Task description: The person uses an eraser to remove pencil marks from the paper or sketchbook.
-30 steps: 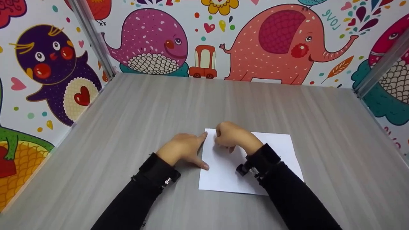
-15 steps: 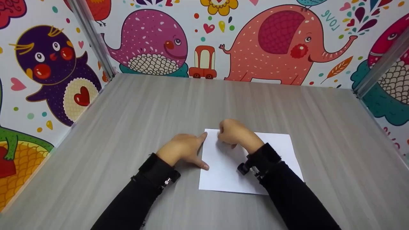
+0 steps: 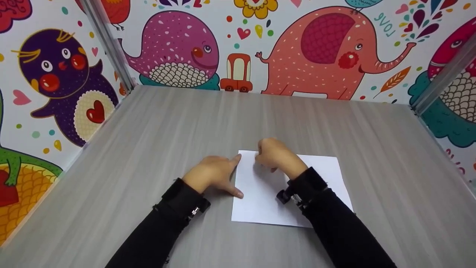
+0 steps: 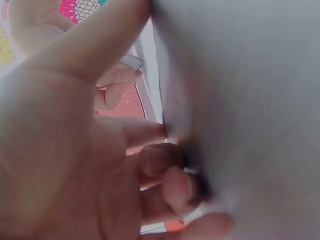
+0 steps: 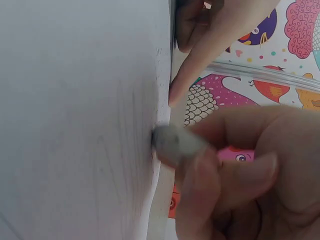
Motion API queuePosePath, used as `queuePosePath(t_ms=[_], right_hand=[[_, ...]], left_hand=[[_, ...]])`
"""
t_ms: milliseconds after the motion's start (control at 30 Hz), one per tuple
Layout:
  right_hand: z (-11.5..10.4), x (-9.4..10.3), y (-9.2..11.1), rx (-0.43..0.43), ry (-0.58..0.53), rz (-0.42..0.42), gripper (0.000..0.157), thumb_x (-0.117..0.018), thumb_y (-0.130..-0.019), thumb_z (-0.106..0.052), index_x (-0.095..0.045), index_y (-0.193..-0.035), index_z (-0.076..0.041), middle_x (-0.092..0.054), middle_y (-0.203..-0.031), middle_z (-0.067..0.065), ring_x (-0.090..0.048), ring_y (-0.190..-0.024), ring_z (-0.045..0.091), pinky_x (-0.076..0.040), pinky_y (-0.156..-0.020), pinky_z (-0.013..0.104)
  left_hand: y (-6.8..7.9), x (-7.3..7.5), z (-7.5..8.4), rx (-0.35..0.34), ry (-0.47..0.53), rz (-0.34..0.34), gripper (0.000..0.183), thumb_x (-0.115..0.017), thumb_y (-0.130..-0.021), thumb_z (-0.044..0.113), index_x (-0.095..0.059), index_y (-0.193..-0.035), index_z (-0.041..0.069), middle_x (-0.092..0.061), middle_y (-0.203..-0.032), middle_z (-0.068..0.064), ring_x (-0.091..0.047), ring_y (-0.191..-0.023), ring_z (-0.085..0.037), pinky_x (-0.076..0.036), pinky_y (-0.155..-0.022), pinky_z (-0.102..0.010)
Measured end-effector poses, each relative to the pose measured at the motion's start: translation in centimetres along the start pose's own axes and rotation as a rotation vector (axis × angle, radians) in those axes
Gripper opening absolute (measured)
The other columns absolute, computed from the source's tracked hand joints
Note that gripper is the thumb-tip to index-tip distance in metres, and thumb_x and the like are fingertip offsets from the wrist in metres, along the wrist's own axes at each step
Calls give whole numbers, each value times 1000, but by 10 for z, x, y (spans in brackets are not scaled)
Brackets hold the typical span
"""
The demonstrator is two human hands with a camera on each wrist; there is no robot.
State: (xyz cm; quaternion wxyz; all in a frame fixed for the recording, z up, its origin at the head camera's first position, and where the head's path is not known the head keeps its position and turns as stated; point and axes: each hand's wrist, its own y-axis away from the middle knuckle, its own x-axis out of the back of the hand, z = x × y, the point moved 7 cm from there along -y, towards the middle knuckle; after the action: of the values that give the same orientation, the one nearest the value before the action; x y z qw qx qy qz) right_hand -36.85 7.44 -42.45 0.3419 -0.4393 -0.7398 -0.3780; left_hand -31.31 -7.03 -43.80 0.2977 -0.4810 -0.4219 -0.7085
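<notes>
A white sheet of paper (image 3: 260, 201) lies flat on the table. My left hand (image 3: 215, 171) rests at its left edge, thumb and index finger spread and pressing on the margin. In the left wrist view the other fingers (image 4: 160, 160) of that hand bend loosely beside the edge. Over the upper left part of the sheet is my right hand (image 3: 277, 156). It pinches a small whitish eraser (image 5: 172, 142), whose darkened end is at the paper; the head view hides it behind the hand. Faint grey pencil lines (image 5: 127, 125) run across the sheet in the right wrist view.
The grey wood-grain table (image 3: 178, 123) extends around the paper. Behind it stands a wall panel (image 3: 245, 41) printed with cartoon animals, with a left side panel (image 3: 22, 123) and metal corner posts (image 3: 108, 44).
My right hand has shifted slightly right and away over the paper, still gripping the eraser. The left hand and the sheet have stayed put.
</notes>
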Motion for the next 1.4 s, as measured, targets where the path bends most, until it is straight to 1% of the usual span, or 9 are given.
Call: queuePosePath(t_ms=[100,233,300,533,800,1033,1267,1333,1400], right_hand=[[-2,0,1,14,16,5,11,-62,-94,-7,-64,-84,-3,-64,-75,9,-65,-47,18,-56,-46,29],[-8,-10,2,74,-69,-131,15,-62,-95,-8,-61,-80,-5,-63,-71,6,-63,-49,17,-59,-49,32],[-8,-11,1,79,-85,-152,16,-62,-95,-7,-59,-79,-6,-61,-69,4,-61,-50,16,-59,-49,31],[2,5,-2,5,51,44,10,-63,-95,-7,-65,-85,-3,-66,-78,10,-63,-49,15,-51,-46,26],[-8,-8,-1,38,-30,-93,11,-64,-96,-8,-66,-86,-2,-64,-80,10,-66,-53,20,-60,-50,32],[2,0,-2,-10,29,3,12,-65,-98,-10,-67,-90,-2,-65,-83,10,-66,-51,18,-56,-49,29],[-9,-13,5,78,-16,-208,8,-63,-94,-5,-63,-86,-3,-64,-74,7,-64,-55,18,-59,-50,32],[-7,-13,4,72,-22,-218,8,-62,-93,-4,-63,-85,-4,-64,-71,6,-63,-56,18,-59,-50,31],[-4,-8,2,60,-5,-162,8,-62,-93,-4,-64,-85,-4,-63,-71,5,-63,-54,17,-58,-49,30]], left_hand=[[0,0,-1,3,-1,0,125,-86,-77,69,-30,-169,6,-69,-135,-20,-67,-123,-34,-52,-104,-46],[1,0,-1,2,-4,-2,124,-86,-78,70,-30,-168,6,-71,-130,-19,-68,-119,-33,-53,-102,-45],[0,0,0,2,1,-3,124,-86,-78,70,-30,-168,6,-70,-130,-19,-68,-118,-33,-53,-102,-45],[-1,-1,-2,16,2,-4,124,-85,-78,70,-29,-169,7,-67,-141,-19,-65,-127,-35,-51,-107,-45],[1,0,-2,7,-2,9,124,-86,-77,70,-31,-168,6,-70,-134,-19,-68,-120,-35,-53,-104,-45],[1,-1,-1,7,11,5,124,-87,-77,69,-30,-168,6,-68,-139,-19,-67,-124,-34,-52,-105,-45],[0,-1,0,6,-6,5,125,-86,-77,71,-31,-168,6,-72,-122,-17,-68,-107,-31,-54,-97,-44],[-1,-1,0,7,-6,4,124,-85,-77,70,-30,-168,6,-72,-122,-18,-68,-107,-31,-55,-97,-44],[-1,0,0,10,-6,3,124,-85,-78,70,-30,-168,5,-72,-125,-18,-68,-111,-32,-55,-99,-45]])
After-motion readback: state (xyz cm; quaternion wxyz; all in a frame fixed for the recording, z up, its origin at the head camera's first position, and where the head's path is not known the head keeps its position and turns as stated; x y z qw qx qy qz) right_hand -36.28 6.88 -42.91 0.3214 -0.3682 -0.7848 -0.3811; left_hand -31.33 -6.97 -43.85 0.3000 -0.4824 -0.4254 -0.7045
